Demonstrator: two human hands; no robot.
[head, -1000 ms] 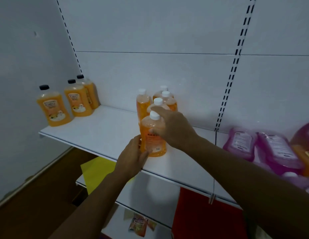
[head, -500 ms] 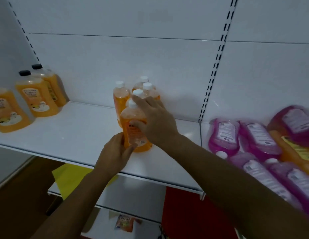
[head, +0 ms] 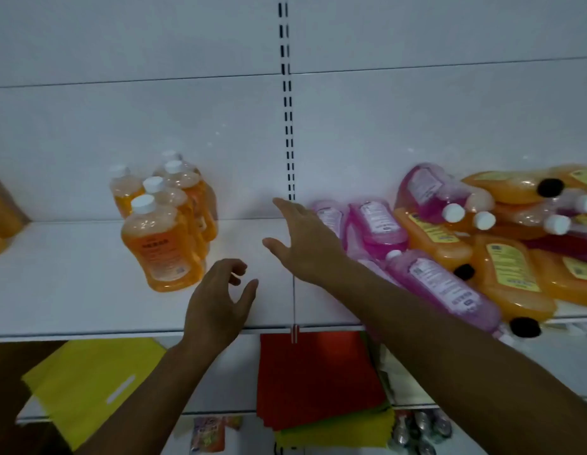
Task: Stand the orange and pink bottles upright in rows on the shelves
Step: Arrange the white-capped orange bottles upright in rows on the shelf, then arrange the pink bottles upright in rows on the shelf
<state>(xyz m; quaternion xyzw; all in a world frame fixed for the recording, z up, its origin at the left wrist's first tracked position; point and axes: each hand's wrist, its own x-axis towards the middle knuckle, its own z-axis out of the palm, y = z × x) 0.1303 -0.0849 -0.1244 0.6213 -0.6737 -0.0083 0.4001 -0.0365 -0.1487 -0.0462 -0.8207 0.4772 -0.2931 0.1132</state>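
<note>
Right hand (head: pixel 305 244) spread, empty, beside fallen pink bottles (head: pixel 377 224) piled at shelf (head: pixel 72 290) right end. Left hand (head: pixel 216 303) loosely curled, empty. Bottles likely heavy, slick; grip mid-body.

Bottle labels (head: pixel 429 278) blurred — no text legible.

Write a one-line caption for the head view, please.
Both empty hands, left and right, hover between upright orange bottles and toppled pink bottles.
</note>
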